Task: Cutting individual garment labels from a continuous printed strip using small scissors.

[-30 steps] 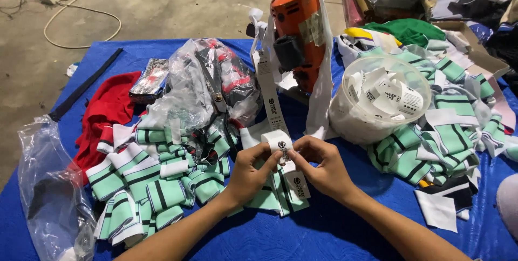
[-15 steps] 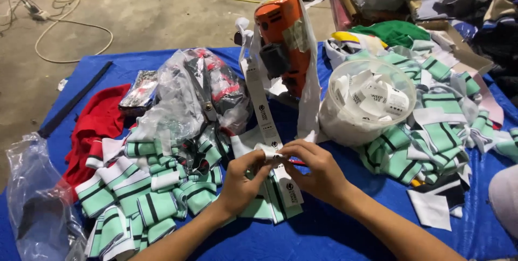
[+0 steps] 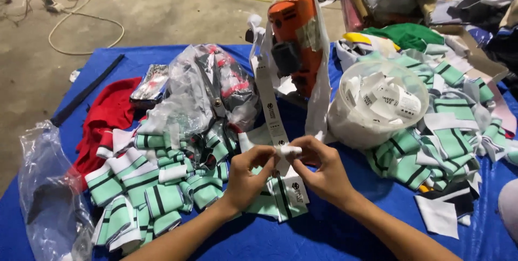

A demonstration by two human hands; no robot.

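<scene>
Left hand and right hand both pinch a white label strip at lower centre, over green striped cloth pieces.

Garment workshop: fabric pieces piled on a blue tarp.

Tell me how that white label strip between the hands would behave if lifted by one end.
The white label strip looks thin and floppy; it bends from the orange machine down to the left hand and right hand. Probably very light. Its end curls at the fingertips, so it would likely droop, not hold shape.
</scene>
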